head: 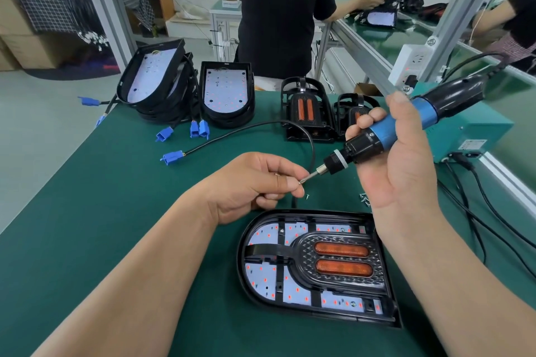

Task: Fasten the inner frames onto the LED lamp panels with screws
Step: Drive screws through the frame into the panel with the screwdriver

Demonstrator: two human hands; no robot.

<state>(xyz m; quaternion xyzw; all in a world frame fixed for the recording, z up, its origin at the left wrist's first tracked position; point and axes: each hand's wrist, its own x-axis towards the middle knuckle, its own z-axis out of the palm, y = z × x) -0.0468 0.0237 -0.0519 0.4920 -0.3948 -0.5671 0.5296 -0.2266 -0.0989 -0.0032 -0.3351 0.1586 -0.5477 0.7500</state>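
Left hand [255,182]: thumb and forefinger pinched on a small screw [301,181], held against the bit tip; remaining fingers curled under.
Right hand [400,165]: wrapped round the blue barrel of the screwdriver [406,130], raised off the table [116,211], bit slanting down to the left.
Lamp panel [262,275]: flat on the green top below both hands, black inner frame [301,255] seated in it.
Loose screws [364,200]: near the panel's far edge.
Further panels [226,90] and spare frames [307,113]: at the far side.

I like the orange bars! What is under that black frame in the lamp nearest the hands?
Under the inner frame a white LED board with red dots shows through the gaps. Whatever lies beneath the orange bars is covered.
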